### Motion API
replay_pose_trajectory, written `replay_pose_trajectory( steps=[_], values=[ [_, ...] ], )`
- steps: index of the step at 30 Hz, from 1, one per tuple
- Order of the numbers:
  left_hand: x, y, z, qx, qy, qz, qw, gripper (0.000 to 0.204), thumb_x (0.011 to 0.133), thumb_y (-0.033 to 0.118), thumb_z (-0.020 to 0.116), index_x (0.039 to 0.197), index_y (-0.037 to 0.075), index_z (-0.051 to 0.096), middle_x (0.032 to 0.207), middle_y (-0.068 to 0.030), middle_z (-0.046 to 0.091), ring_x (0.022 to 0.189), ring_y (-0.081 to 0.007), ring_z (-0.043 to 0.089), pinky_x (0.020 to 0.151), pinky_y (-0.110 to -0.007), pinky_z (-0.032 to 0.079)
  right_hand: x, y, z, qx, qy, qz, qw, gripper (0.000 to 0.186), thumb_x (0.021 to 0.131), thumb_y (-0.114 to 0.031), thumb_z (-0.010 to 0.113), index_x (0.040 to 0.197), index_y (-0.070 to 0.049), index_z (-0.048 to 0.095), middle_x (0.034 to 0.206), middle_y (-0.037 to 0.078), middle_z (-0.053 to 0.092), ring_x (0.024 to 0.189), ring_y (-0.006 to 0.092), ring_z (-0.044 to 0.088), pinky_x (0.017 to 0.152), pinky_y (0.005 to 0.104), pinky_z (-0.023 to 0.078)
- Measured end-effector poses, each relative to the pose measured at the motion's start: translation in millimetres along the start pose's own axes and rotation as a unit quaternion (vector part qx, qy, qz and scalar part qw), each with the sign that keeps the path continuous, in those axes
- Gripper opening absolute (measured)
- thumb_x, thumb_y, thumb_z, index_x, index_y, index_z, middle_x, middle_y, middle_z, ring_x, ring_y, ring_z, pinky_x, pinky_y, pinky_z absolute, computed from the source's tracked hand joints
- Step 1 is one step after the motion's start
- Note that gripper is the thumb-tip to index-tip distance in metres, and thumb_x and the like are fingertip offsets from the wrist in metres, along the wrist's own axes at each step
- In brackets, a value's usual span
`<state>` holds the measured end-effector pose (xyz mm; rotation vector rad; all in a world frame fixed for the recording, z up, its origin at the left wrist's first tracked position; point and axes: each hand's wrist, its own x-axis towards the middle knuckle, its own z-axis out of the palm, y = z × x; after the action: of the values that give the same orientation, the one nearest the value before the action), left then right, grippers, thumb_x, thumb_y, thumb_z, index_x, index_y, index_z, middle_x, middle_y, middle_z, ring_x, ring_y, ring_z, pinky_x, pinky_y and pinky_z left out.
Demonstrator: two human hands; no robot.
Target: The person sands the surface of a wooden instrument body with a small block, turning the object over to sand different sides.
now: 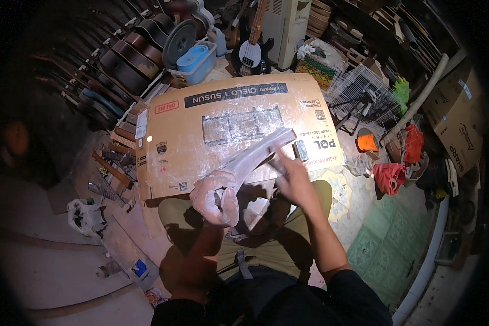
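Note:
A long, dusty grey piece (258,152) with a narrow far end and a wider near end slants over the cardboard, up and to the right. I cannot make out exactly what it is. My left hand (217,198), coated in pale dust, is closed around its near end. Against its right side, near the far end, my right hand (296,179) has its fingers bent and partly smeared by motion. Whatever may be in those fingers is hidden. Below the piece, between my knees, a pale flat scrap (256,209) shows in part.
A flattened cardboard box (174,130), streaked with white dust, lies before me. Several guitar bodies (127,54) stand at the far left, near a clear tub (206,62). A black bass guitar (251,54) leans behind. A wire rack (358,89) and red bags (388,178) are at right.

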<state>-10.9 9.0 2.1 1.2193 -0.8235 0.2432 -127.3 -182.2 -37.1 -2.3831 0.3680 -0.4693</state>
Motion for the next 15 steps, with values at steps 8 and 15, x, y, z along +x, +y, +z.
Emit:
replay_pose_trajectory(
  steps=[8,15],
  values=[
    [-5.9,5.6,2.2,0.033,-0.016,0.002,0.999,0.020,0.091,0.017,0.060,0.090,-0.003,0.058,0.079,-0.0178,0.065,0.075,-0.0273,0.065,0.077,-0.042,0.054,-1.2,10.5,6.0,-0.033,-0.042,0.140,0.989,0.091,0.076,0.006,0.060,0.159,-0.022,0.038,0.093,0.023,0.065,0.085,0.0404,0.058,0.081,0.0455,0.051],
    [-21.6,16.3,3.0,0.030,-0.056,0.020,0.998,0.010,0.083,0.008,0.061,0.088,-0.001,0.060,0.077,-0.0172,0.066,0.074,-0.0317,0.069,0.076,-0.043,0.057,-19.0,-0.2,-16.6,-0.009,0.071,0.101,0.992,0.048,0.075,0.003,0.056,0.122,-0.002,0.065,0.113,0.021,0.065,0.101,0.0399,0.056,0.094,0.0436,0.046]
  ],
)
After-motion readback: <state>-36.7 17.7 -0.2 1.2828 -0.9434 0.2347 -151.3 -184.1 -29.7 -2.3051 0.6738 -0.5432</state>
